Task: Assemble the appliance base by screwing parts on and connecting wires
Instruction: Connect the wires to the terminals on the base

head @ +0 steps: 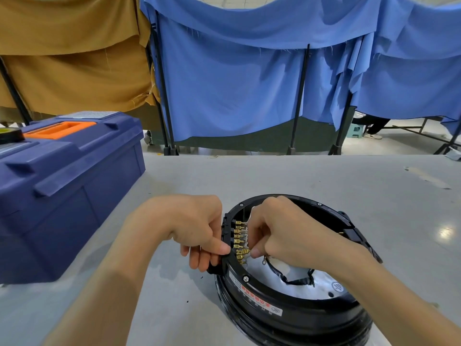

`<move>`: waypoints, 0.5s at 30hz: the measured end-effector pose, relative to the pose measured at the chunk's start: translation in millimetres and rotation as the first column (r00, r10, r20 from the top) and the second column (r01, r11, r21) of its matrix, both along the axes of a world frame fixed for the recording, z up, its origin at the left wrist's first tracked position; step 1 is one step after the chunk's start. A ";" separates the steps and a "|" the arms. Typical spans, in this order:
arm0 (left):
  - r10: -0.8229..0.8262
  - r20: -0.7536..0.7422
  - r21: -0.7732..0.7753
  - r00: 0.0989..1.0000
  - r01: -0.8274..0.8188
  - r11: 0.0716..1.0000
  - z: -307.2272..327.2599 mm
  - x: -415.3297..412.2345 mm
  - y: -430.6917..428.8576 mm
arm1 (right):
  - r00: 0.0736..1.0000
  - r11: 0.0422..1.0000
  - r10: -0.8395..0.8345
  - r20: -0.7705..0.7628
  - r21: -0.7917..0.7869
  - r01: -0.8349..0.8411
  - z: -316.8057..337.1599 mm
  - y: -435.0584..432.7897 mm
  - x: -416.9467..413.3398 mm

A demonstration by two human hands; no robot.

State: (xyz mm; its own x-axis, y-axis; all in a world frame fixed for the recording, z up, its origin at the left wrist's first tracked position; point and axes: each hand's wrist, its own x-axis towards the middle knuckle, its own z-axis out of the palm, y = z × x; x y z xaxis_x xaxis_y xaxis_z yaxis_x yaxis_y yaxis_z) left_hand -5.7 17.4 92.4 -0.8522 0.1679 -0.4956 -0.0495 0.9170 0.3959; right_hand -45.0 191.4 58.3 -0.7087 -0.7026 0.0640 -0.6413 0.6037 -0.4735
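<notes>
A round black appliance base [287, 313] lies on the grey table, its white inner plate showing. Along its left inner rim runs a row of several brass spade terminals [240, 242]. My left hand [192, 228] grips the black terminal bracket on the rim, thumb on top and fingers curled under. My right hand [279, 231] reaches inside and pinches a wire connector at the lower terminals. A black sleeved wire [296, 279] with a ring lug lies loose on the white plate.
A blue toolbox [59, 186] with an orange handle stands at the left, a roll of black tape [10, 134] on its lid. Blue and tan cloth screens [237, 78] on black frames close off the far table edge. Bare grey table [311, 176] lies behind and right.
</notes>
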 end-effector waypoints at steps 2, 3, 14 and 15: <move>-0.002 0.001 0.000 1.000 0.002 1.000 0.0 0.0 0.2 | 1.000 1.000 0.002 0.006 -0.004 -0.002 -0.3 -0.3 -0.9; -0.004 0.001 0.000 1.000 0.004 1.000 0.1 -0.2 0.2 | 1.000 1.000 0.002 0.008 -0.007 -0.002 -0.5 -0.1 -1.4; -0.016 0.001 -0.001 1.000 0.016 1.000 -0.4 0.6 -0.9 | 0.998 0.999 0.024 0.055 -0.043 -0.022 -0.9 1.0 -2.9; -0.016 -0.001 -0.002 1.000 0.016 1.000 -0.4 0.7 -1.0 | 0.998 0.999 0.023 0.056 -0.047 -0.021 -1.0 1.0 -3.0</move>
State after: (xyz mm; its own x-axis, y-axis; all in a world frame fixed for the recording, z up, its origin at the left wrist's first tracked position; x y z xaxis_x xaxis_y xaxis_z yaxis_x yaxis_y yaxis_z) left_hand -5.0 16.4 91.9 -0.8496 0.1810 -0.4954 -0.0344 0.9183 0.3945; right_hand -48.1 192.4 57.4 -0.6965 -0.7153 0.0569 -0.6255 0.5663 -0.5367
